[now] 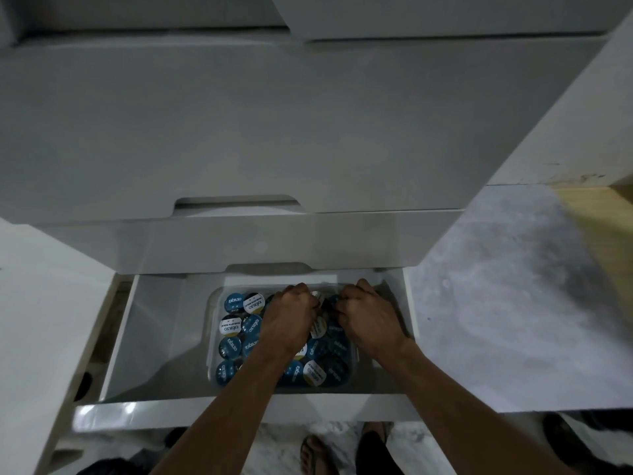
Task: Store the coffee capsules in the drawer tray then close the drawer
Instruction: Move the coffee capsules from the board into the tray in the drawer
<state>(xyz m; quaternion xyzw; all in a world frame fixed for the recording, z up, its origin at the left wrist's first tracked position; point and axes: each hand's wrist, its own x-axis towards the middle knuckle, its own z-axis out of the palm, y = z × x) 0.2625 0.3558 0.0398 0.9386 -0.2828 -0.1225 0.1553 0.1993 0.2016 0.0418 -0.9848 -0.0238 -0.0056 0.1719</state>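
The white drawer [154, 337] stood pulled out beneath two closed drawer fronts [239, 132], a grey stone surface [496, 303] to its right. Inside sat a clear plastic tray [213, 337] filled with coffee capsules [236, 302], their blue and white lids printed "expresso". Both hands reached into the tray's far end: the left hand [289, 317] and right hand [370, 317] had fingers curled down among capsules; what they pinched could not be told.

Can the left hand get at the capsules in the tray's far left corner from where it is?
Probably yes. The left hand sits over the tray in the open drawer, and nothing covers the corner capsules beside it.
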